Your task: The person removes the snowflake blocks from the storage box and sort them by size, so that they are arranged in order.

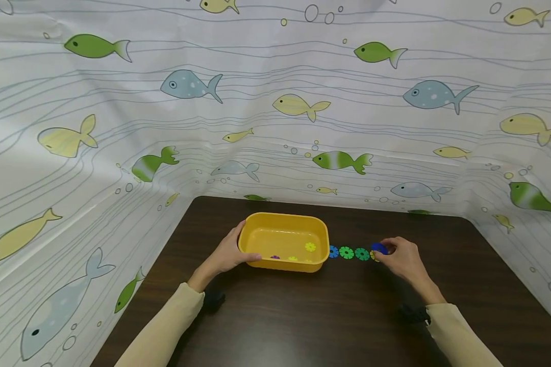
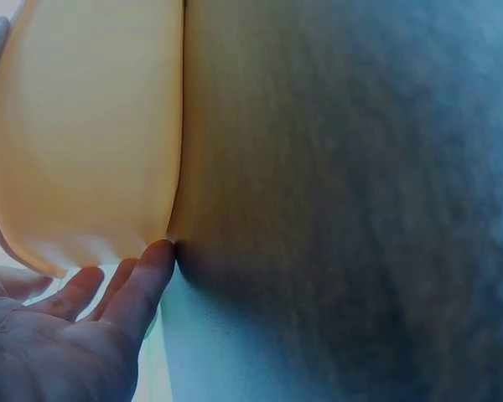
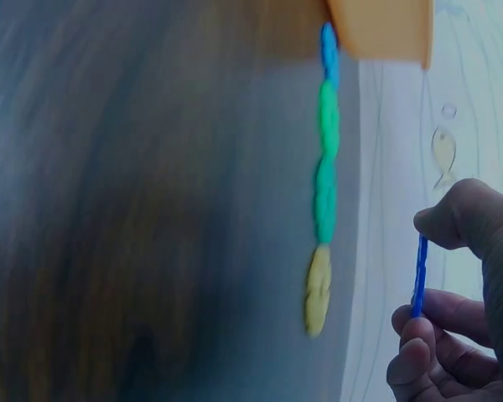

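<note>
On my feed, the left hand grips the tub at its nine-o'clock edge; toward three, the right hand pinches a blue disc apart from the disc row, table stretching toward six.

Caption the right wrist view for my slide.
Right hand pinching a blue disc near a row of blue, green and yellow discs.

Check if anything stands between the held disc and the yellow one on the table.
Nothing visible: the right wrist view shows only a gap between the dark blue disc in the right hand and the yellow disc.
</note>
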The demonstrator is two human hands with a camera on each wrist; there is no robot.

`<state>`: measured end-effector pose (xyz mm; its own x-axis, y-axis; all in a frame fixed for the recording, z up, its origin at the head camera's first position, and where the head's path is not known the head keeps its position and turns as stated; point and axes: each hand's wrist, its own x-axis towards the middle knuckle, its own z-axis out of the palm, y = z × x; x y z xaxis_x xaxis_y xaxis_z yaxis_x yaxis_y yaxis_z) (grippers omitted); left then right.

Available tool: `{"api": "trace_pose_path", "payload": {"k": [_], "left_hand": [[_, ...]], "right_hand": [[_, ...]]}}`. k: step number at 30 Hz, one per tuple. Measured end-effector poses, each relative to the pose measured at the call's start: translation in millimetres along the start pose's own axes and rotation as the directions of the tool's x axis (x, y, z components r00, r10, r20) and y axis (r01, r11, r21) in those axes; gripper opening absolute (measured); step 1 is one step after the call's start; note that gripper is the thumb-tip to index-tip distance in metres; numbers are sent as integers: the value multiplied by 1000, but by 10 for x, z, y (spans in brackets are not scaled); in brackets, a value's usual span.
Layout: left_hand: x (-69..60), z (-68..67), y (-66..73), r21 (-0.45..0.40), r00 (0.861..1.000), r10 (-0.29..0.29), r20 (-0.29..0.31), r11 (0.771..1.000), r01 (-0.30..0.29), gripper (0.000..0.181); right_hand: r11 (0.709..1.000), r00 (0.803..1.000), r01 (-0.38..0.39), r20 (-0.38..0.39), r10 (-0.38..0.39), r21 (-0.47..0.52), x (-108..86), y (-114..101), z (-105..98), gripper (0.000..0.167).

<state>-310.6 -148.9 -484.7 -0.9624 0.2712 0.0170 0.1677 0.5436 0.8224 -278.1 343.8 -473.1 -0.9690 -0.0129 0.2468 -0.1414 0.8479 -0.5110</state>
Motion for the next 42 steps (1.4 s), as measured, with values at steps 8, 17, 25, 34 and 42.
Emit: {"api": "trace_pose_path", "payload": {"k": [8,17,25,34,42], "left_hand": [[8,-14,-15,-7,1000,15,9,1000,-15,121],[20,-18,-28,-10,1000,11,7,1000,-11,121],[22,-16,-32,-26,1000,22,11,999,-22,120],[28,-8,-32,-28,1000,29,11,999,-29,120],[27,-5,-55,-26,1000,23,11,999,-23,120]], "right_hand": [[997,998,-50,45,52,-52,17,299,-67,45],[993,992,-82,93,90,-86,17,464,-73,49],[991,988,-101,110,111,-90,40,502,-87,50],[989,981,-131,138,139,-67,43,526,-105,51],[990,979,-134,147,140,-54,37,528,-90,54]]}}
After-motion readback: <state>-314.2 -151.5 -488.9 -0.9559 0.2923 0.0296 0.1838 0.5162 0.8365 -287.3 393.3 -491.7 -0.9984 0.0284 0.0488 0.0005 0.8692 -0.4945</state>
